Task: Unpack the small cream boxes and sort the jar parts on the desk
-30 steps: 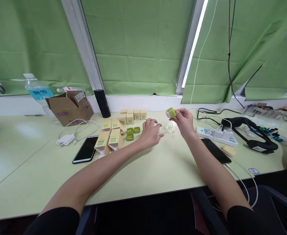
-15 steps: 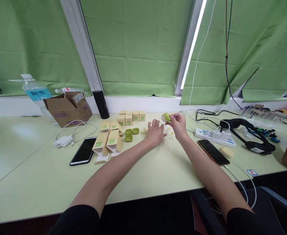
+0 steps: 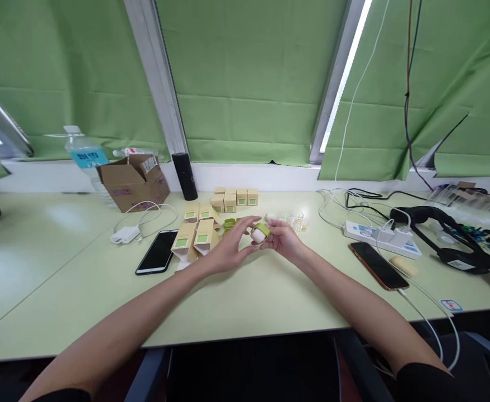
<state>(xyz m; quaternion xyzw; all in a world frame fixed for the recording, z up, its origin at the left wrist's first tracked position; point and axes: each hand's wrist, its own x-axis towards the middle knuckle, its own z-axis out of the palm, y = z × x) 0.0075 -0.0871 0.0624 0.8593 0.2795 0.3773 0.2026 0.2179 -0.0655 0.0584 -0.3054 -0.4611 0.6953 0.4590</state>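
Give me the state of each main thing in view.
Green-and-white piece, held
Left hand, curved beside the piece
Right hand, gripping the piece
Cardboard box, open
Large bottle, upright, capped
Small bottle, lying down
Black cylinder, upright
Left phone, screen dark
Right phone, screen dark, cable attached
Power strip, plugs in
Nearest carton, flap out
Blinds, lowered

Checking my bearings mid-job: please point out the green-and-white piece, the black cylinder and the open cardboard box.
Green-and-white piece [image 3: 259,235], head view: on its white part.
Black cylinder [image 3: 185,177], head view: middle of its side.
Cardboard box [image 3: 135,192], head view: on its side wall.
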